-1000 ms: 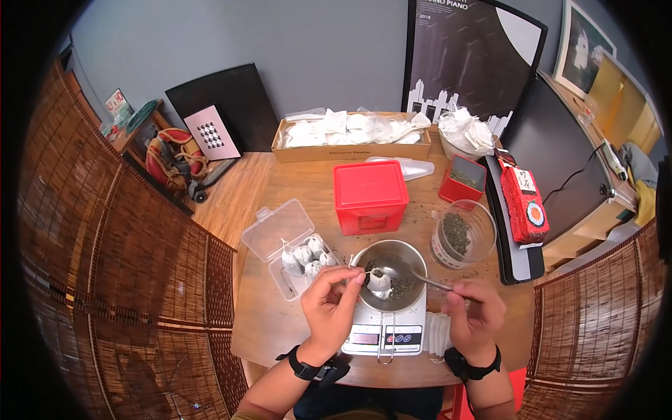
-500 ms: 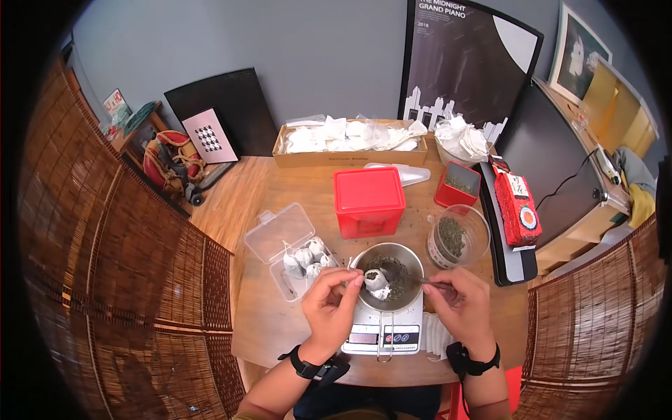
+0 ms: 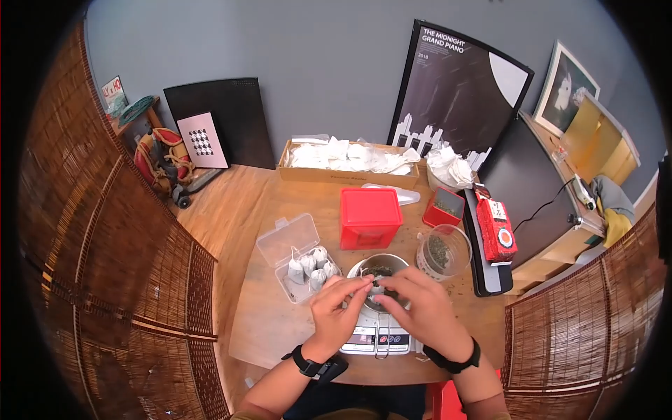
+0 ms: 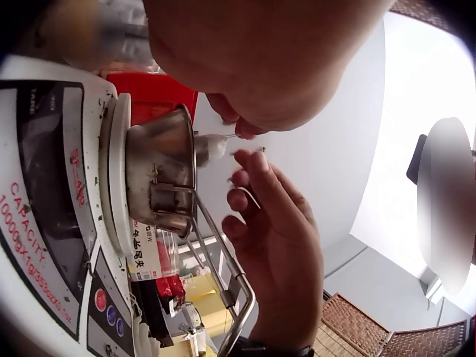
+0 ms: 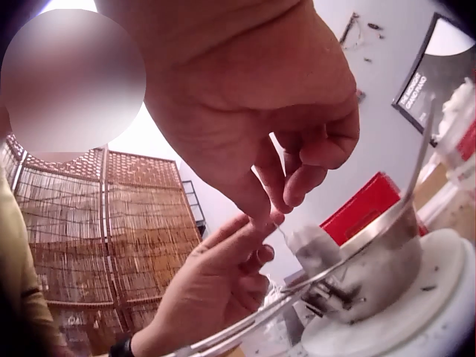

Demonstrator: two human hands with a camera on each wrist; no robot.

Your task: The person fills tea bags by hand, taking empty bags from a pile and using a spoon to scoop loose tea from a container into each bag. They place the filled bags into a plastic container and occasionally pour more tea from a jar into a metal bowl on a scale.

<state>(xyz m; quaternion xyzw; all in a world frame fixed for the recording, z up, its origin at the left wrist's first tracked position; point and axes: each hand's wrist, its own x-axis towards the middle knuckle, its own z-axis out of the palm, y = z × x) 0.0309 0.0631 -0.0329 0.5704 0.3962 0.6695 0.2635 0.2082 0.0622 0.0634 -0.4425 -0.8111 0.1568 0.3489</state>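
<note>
A steel pot with a wire handle [image 4: 160,175] stands on a white kitchen scale [image 3: 362,341]. Inside it are dried leaves [image 3: 380,269] and a small white drawstring bag [image 5: 312,249], upright near the rim. My left hand [image 3: 336,311] pinches the bag's thin string between thumb and forefinger. Right beside those fingertips is my right hand [image 3: 423,308], thumb and forefinger apart and the other fingers bent, above the bag. The metal spoon [image 5: 422,152] leans in the pot, its handle rising past the rim. In the head view both hands cover part of the pot.
Left is an open plastic box [image 3: 287,241] of filled bags. Behind the pot stands a red canister [image 3: 371,210]; to the right are a clear tub of leaves [image 3: 455,255], an open red tin [image 3: 434,213] and a red packet [image 3: 495,234]. A carton [image 3: 329,175] of white bags sits at the back.
My right hand has let go of the spoon, which now rests in the pot, and has moved left to the bag. The left hand keeps its pinch on the string.
</note>
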